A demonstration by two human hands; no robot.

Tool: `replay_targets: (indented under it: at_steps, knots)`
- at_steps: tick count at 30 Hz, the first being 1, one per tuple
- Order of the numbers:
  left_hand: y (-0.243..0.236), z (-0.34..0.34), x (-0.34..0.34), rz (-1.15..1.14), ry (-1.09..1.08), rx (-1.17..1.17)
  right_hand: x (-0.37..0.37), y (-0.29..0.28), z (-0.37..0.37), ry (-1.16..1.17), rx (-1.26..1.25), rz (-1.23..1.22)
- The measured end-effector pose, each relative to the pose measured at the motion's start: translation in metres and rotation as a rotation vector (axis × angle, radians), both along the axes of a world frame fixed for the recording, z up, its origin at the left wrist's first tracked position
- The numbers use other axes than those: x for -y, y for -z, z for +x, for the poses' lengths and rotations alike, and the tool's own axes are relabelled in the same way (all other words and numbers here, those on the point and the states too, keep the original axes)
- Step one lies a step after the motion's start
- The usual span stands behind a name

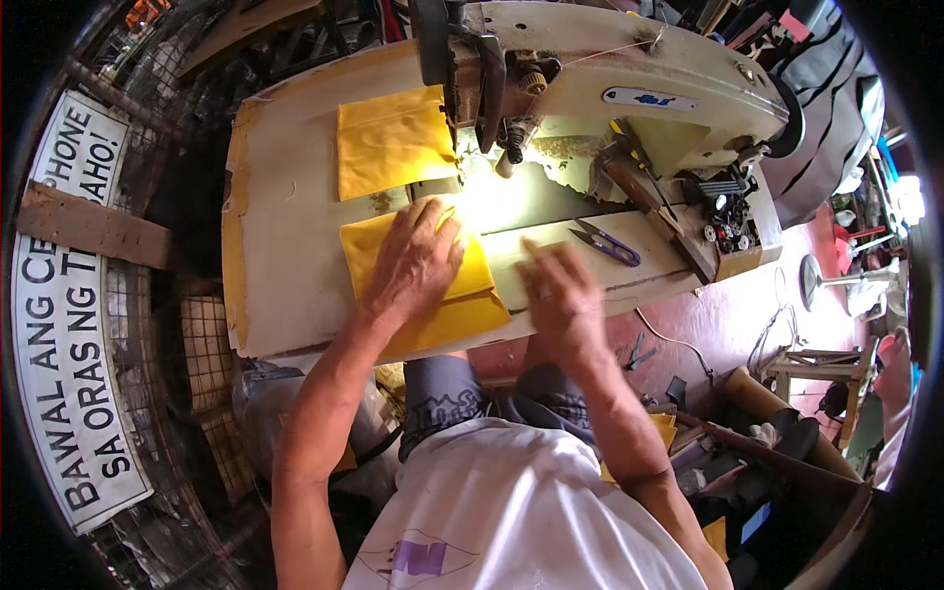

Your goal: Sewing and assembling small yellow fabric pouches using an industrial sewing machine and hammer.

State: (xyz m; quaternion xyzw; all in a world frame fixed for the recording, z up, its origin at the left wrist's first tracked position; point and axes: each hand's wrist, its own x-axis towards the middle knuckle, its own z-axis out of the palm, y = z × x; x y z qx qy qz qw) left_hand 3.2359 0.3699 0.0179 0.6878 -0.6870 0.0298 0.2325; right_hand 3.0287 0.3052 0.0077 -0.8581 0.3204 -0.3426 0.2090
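Yellow fabric (479, 282) lies folded on the sewing machine table, its lower part hanging toward the front edge. My left hand (418, 258) presses on it with bent fingers held together, the fingertips close to the machine's lit needle area; the thumb is partly hidden. A second yellow fabric piece (393, 143) lies flat just beyond, left of the needle. My right hand (560, 290) is over the table's front edge, right of the fabric and apart from it. Motion smears its fingers. Nearest to it are purple-handled thread snips (608, 244), lying on the table.
The sewing machine (629, 69) spans the back of the table (285, 246). At the right end, a wooden-handled tool (634, 182) lies beside a tray of bobbins and metal parts (728, 221). A wire grille with a white sign (74, 324) stands at the left; clutter covers the right floor.
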Motion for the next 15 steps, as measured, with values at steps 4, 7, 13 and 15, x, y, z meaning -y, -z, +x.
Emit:
replay_targets:
  at_steps: [4,7,13,15]
  knots:
    - [-0.002,0.009,0.020,-0.045,-0.094,-0.009,0.045,-0.020,-0.053,0.305,-0.203,-0.170]
    - [0.007,0.014,0.023,-0.086,-0.120,-0.010,0.055,-0.017,-0.071,0.304,-0.216,-0.135]
    - [0.008,0.025,0.029,0.054,-0.166,-0.196,0.061,-0.007,-0.090,0.346,-0.145,-0.153]
    - [-0.003,0.025,0.027,0.119,-0.185,-0.428,0.075,-0.011,-0.097,0.419,-0.145,-0.236]
